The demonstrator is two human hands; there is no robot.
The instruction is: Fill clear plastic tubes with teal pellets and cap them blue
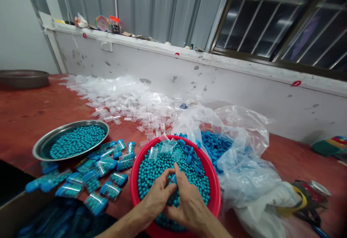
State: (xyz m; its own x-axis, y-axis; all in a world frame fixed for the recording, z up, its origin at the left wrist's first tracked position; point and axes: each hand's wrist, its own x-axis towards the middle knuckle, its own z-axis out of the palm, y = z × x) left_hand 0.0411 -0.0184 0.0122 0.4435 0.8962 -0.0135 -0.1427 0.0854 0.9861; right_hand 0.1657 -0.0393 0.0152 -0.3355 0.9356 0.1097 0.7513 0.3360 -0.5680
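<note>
Over a red basin (133, 180) full of small blue balls (154, 169), my two hands meet at the fingertips. Between them is a small clear container (172, 184) with blue in it, mostly hidden by fingers. My left hand (155, 196) curls its thumb and fingers against one side of it. My right hand (187, 196) closes on the other side, index finger pointing up. Several empty clear containers (153, 154) and blue caps (193, 158) lie on top of the balls at the basin's far side.
Filled containers with blue caps (105, 165) lie left of the basin, by a metal dish (36, 151) of blue balls. Behind is a heap of empty containers (130, 97). A plastic bag (244, 162) with blue caps stands right. An open box (16, 209) is front left.
</note>
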